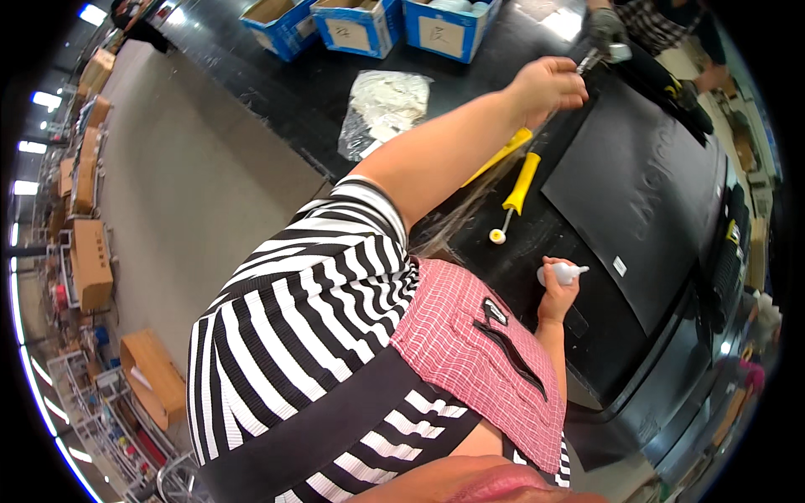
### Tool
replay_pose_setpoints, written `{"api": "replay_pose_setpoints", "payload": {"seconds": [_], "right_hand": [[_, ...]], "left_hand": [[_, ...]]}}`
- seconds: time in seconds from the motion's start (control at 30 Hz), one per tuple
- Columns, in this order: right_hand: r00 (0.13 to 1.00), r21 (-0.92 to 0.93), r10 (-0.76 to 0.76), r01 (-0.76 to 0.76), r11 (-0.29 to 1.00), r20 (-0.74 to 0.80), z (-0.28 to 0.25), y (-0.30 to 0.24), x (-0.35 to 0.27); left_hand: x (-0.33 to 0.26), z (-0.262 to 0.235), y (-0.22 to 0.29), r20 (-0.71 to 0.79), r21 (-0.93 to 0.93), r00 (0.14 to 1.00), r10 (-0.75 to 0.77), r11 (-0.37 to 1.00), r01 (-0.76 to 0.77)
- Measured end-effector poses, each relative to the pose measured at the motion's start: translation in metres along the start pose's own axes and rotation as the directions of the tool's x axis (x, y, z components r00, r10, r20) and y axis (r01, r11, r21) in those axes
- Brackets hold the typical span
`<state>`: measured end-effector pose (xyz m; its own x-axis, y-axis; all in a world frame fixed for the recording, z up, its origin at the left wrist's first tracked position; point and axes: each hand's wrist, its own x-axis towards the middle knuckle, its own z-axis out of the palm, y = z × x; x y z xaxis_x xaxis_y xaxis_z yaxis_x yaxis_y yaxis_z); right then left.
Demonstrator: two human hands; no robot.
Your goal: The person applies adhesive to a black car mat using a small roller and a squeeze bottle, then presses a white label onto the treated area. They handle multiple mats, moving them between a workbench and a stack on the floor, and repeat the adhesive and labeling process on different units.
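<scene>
My left hand [549, 88] reaches far across the black table, its fingers curled together beside a shiny metal piece [590, 62]. Whatever lies in those fingers is too small to make out. Thin clear film or strands [470, 210] trail below that arm. In my right hand [558, 295], close to my apron, is a white squeeze bottle [567, 272] with its narrow nozzle pointing right. A yellow-handled roller [521, 184] with a small white wheel lies between my hands. Another yellow handle [503, 157] is partly hidden by my left forearm. A black sheet [641, 201] with raised lettering lies to the right.
Blue boxes [356, 29] stand along the table's far side, near a clear bag of pale pieces [386, 105]. A co-worker's gloved hand [605, 29] is just beyond my left hand. Black rolled or folded material [729, 251] lies at the right. Cartons [90, 264] line the floor left.
</scene>
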<state>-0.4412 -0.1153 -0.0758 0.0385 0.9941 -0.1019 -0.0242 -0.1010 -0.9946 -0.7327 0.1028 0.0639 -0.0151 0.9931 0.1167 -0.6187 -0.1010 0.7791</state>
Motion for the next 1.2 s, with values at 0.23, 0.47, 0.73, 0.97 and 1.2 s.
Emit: {"api": "replay_pose_setpoints", "payload": {"seconds": [0.23, 0.47, 0.73, 0.97, 1.2], "right_hand": [[0.977, -0.055, -0.052, 0.065, 0.996, 0.206, -0.003, -0.025, 0.015], [0.626, -0.475, -0.078, 0.661, 0.581, 0.776, 0.055, -0.106, 0.091], [0.428, -0.454, 0.157, 0.857, 0.242, 0.89, 0.098, -0.116, 0.11], [0.506, -0.486, 0.046, 0.795, 0.364, 0.861, 0.088, -0.093, 0.093], [0.608, -0.495, -0.224, 0.769, 0.403, 0.762, 0.069, -0.069, 0.074]], "left_hand": [[-0.247, -0.076, 0.039, 0.004, 0.856, 0.968, -0.25, 0.502, 0.126], [-0.241, -0.198, 0.067, -0.266, 0.95, 0.899, 0.348, -0.065, 0.306], [-0.237, -0.222, 0.055, -0.5, 0.859, 0.857, 0.123, -0.056, 0.509], [-0.243, -0.209, 0.063, -0.152, 0.912, 0.89, 0.429, -0.287, 0.294], [-0.216, -0.25, 0.063, 0.096, 0.944, 0.944, 0.317, -0.328, 0.014]]}}
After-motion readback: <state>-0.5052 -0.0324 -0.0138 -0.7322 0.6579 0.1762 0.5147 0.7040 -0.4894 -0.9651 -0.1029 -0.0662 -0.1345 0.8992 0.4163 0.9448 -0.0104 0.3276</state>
